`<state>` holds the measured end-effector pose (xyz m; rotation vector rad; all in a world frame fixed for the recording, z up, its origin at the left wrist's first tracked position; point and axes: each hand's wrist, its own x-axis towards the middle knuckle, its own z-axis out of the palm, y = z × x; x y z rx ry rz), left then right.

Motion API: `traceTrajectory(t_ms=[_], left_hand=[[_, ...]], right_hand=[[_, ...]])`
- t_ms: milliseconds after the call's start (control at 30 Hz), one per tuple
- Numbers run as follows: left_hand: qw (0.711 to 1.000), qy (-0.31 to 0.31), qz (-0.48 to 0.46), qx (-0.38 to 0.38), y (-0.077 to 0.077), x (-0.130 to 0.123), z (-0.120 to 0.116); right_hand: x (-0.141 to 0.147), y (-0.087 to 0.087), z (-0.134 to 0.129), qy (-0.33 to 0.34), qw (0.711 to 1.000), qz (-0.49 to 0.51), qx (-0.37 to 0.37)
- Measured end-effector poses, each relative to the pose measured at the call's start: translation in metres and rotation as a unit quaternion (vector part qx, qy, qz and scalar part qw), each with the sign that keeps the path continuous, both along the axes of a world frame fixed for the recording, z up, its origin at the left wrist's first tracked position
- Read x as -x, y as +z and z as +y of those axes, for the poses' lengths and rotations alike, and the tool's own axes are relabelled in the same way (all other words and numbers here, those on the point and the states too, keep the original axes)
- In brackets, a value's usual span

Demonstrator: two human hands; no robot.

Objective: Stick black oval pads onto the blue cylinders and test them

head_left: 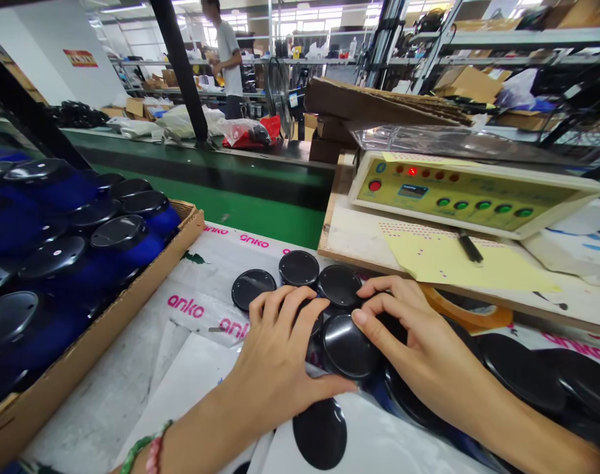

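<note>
Left hand (282, 359) is hanging over clustered black discs (300, 268), fingers loosely spread; right hand (411, 322) is thumbing one glossy disc (350, 347) sitting on the desk (109, 385), but whether those fingers are grasping, I cannot tell!

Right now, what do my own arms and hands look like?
Your left hand and right hand are ungloved, with no sleeves in view. Green beads and pink beads circle the left wrist; no ring or watch shows.
</note>
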<state>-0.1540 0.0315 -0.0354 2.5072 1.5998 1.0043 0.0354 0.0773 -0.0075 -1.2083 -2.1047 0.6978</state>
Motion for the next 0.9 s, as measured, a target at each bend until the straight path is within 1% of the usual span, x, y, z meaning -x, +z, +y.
traceTrajectory(t_ms=[267, 467, 767, 900], left_hand=[[1.0, 0.003, 0.0, -0.003, -0.0013, -0.0003, 0.0013], [1.0, 0.006, -0.002, -0.006, -0.0013, -0.001, 0.0002], [1.0, 0.006, -0.002, -0.007, -0.0009, -0.0003, -0.0008], [1.0, 0.01, -0.001, -0.009, -0.0003, -0.0011, -0.002]], right_hand=[[-0.0005, -0.0033, -0.0026, 0.027, 0.993, -0.059, -0.1], [-0.0002, -0.0046, -0.0045, 0.034, 0.983, -0.096, -0.152], [0.0018, -0.0044, -0.005, 0.036, 0.971, -0.14, -0.191], [0.0025, -0.0034, -0.006, 0.031, 0.971, -0.147, -0.186]])
